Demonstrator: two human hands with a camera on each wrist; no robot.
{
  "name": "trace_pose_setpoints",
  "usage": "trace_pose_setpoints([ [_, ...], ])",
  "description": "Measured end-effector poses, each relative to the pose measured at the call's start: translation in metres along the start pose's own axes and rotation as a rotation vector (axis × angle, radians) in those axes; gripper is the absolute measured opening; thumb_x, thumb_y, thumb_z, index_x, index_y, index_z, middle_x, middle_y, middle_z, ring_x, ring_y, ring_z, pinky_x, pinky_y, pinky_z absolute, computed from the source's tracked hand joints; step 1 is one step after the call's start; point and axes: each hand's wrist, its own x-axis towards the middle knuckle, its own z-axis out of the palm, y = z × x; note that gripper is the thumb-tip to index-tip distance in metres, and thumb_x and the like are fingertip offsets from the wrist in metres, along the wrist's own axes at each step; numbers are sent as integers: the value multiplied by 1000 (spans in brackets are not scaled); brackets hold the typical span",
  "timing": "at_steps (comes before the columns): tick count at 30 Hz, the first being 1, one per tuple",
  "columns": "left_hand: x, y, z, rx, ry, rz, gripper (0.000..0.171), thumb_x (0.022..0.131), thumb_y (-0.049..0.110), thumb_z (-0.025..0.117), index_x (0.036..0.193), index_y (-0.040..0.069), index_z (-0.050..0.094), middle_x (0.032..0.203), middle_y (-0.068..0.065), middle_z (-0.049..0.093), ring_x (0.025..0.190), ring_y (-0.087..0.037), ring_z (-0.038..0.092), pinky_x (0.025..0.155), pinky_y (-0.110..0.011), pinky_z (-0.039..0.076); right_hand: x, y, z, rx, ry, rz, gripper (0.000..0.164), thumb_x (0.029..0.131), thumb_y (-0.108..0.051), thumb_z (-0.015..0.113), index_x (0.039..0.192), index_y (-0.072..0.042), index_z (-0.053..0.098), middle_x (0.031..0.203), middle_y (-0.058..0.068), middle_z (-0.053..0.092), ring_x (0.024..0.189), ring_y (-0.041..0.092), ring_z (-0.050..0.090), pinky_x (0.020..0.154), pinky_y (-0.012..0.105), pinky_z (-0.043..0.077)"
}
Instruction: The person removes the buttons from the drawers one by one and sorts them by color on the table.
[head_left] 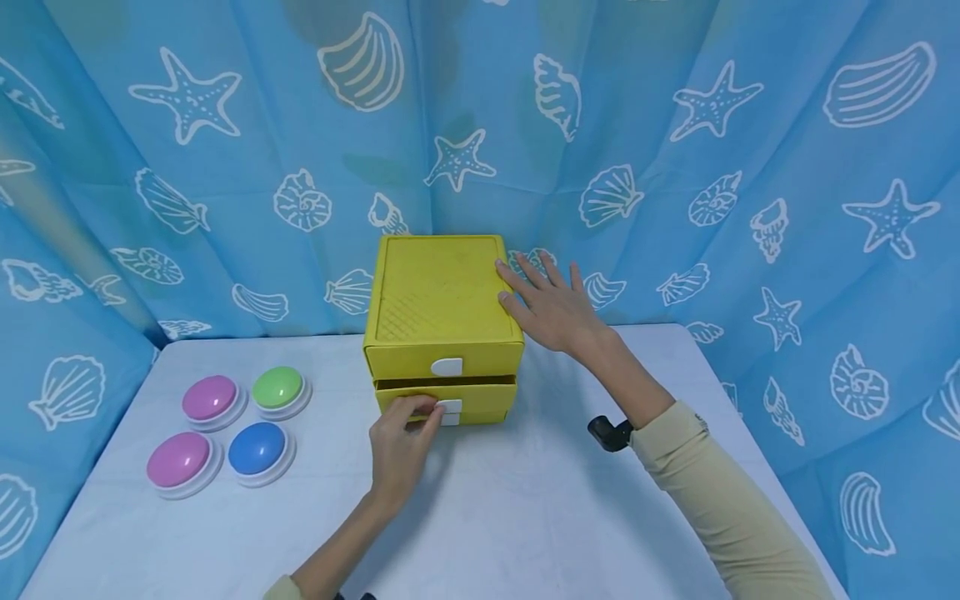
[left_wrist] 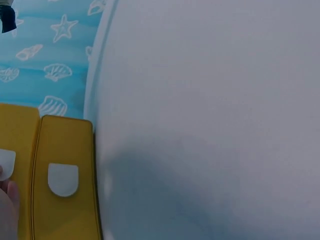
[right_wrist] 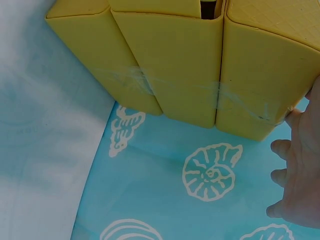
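Observation:
A yellow box with stacked drawers (head_left: 442,287) stands at the back of the table. Its middle drawer (head_left: 408,393) juts slightly forward, leaving a dark gap along its top edge. My left hand (head_left: 401,454) pinches that drawer's white tab (head_left: 450,406) between thumb and fingers. Another white tab (head_left: 447,367) marks the top drawer front, and the lowest drawer's tab (left_wrist: 63,180) shows in the left wrist view. At the box's upper right edge, my right hand (head_left: 555,310) rests with fingers spread, thumb and fingertips against it.
Several domed push buttons sit at the table's left: a green one (head_left: 277,387), a blue one (head_left: 257,448), and pink ones, including a front pink button (head_left: 178,460). A blue curtain with shell prints (head_left: 510,108) hangs close behind the box. Clear tape (right_wrist: 150,80) runs along the box's side.

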Motion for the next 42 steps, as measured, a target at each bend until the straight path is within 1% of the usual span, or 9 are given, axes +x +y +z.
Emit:
trace_pose_setpoints([
  [6,10,-2,2,-4,-11,-28,9,86,8,80,91,6,73,88,-3,69,82,-12,68,67,-25,60,0,-2,-1,-1,-3,9,61,106,-56,19,161,-30,11,167,2,6,151,31,-7,116,62,-8],
  [10,13,-4,3,-24,-7,-30,8,85,6,80,90,5,73,87,-3,69,81,-13,67,66,-25,60,0,-3,-2,-10,-8,13,62,106,-56,18,161,-30,11,167,2,6,151,31,-7,116,62,-8],
  [17,14,-4,4,-36,-10,-54,11,83,1,81,90,5,73,88,-2,69,81,-14,68,67,-25,60,0,-2,-3,-17,-5,11,62,106,-57,18,161,-29,11,167,3,6,151,32,-7,116,63,-9],
  [24,12,-2,1,-63,-41,-101,9,86,5,79,93,4,74,90,-2,69,85,-13,67,72,-25,60,0,-3,-3,-22,-10,15,62,106,-56,17,161,-30,10,167,2,6,151,32,-6,116,63,-8],
  [28,12,1,-2,-87,-61,-104,10,86,2,77,96,1,74,92,-4,69,87,-15,68,75,-26,60,0,-3,-3,-20,-16,12,62,106,-57,17,161,-30,10,167,2,5,151,31,-7,116,63,-9],
  [32,9,0,-5,-102,-83,-111,15,85,-1,78,99,0,73,95,-8,70,89,-18,69,77,-27,59,0,-2,-3,-21,-19,15,62,105,-58,16,161,-30,9,167,2,4,151,31,-8,116,63,-10],
  [38,-1,-9,-6,-108,-100,-190,18,84,-3,78,100,-2,72,97,-11,71,90,-21,70,79,-29,59,0,-3,-3,-20,-23,17,62,105,-58,15,161,-31,8,167,2,4,151,31,-9,116,62,-11],
  [42,-8,-14,-5,-122,-122,-216,19,83,-3,78,101,-3,72,98,-13,72,92,-26,70,80,-32,60,1,-3,-2,-27,-23,21,63,105,-59,14,161,-32,7,167,1,3,150,30,-10,115,62,-11],
])
